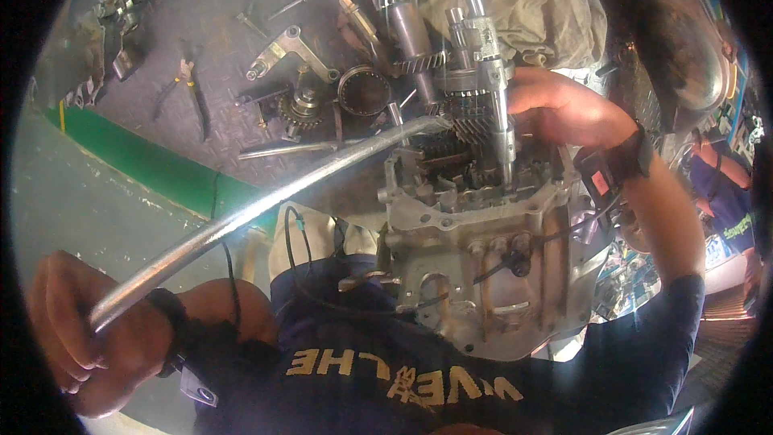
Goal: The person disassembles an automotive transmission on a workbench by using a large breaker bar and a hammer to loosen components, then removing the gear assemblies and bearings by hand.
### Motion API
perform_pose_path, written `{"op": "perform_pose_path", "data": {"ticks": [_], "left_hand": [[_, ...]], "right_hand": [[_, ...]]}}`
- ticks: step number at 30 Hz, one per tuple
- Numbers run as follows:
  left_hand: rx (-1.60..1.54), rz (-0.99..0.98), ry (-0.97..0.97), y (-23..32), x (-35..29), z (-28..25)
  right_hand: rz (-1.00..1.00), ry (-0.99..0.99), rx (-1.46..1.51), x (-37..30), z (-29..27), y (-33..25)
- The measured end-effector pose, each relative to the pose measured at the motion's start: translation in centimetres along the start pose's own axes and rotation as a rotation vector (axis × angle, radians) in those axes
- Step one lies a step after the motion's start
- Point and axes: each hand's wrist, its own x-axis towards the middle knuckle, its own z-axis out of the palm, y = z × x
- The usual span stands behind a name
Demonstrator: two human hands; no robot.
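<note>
My left hand (84,346) is closed around the lower end of a long silvery metal bar (250,221). The bar slants up to the right, and its far tip meets the gears at the open mouth of a grey metal gearbox housing (495,274). Upright in the housing stands a gear shaft (471,117), with a shift rail (499,105) in front of it. My right hand (560,109) curls round the gear shaft from the right; its fingertips are hidden behind the rail and gears.
A second geared shaft (411,28) stands just behind. Pliers (187,93), a bracket (294,56), a ring (364,90) and a small gear (302,109) lie on the tread-plate surface. Beige cloth (531,8) is bunched at the back. Another person (725,185) is at far right.
</note>
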Motion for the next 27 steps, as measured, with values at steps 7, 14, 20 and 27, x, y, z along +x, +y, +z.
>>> {"op": "perform_pose_path", "data": {"ticks": [7,14,20,27], "left_hand": [[-0.246,0.011,0.012,0.5,-0.3,-1.3],[-0.366,0.062,0.025,-4.0,-0.1,2.0],[0.232,-0.061,0.044,-1.0,-3.3,2.5],[0.879,-0.398,-0.096,0.5,-12.5,5.9]], "right_hand": [[-0.095,0.042,-0.143,0.1,0.5,0.4],[-0.05,0.086,-0.048,0.0,0.1,0.7],[-0.062,0.076,-0.033,0.2,0.5,1.2],[-0.072,0.037,-0.062,-0.4,0.0,0.4]]}}
